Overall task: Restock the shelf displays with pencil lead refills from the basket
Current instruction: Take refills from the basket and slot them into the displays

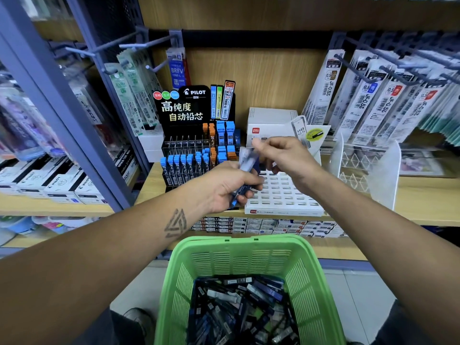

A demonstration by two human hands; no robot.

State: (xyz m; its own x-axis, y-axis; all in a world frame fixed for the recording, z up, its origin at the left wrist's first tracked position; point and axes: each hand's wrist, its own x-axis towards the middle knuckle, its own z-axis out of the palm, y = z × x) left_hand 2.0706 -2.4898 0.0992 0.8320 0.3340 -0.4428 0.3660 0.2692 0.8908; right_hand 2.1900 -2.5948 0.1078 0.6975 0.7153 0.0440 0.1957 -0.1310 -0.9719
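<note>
Green slatted basket (249, 260) — black display (185, 135) with blue, orange caps.

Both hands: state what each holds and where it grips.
The left hand grips a bunch of lead refill cases around their lower half. The right hand pinches at the bunch's top end; blur hides which case.

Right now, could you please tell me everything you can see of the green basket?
The green basket is a rectangular tub that looks like moulded plastic, with slotted, ventilated walls and a smooth rolled rim. It sits upright at the bottom of the view, below the shelf edge and between the person's forearms; what supports it is out of view. Its floor is covered by a loose jumble of pencil lead refills, mostly dark blue, black and clear cases lying at all angles. Neither of the hands touches it.
</note>
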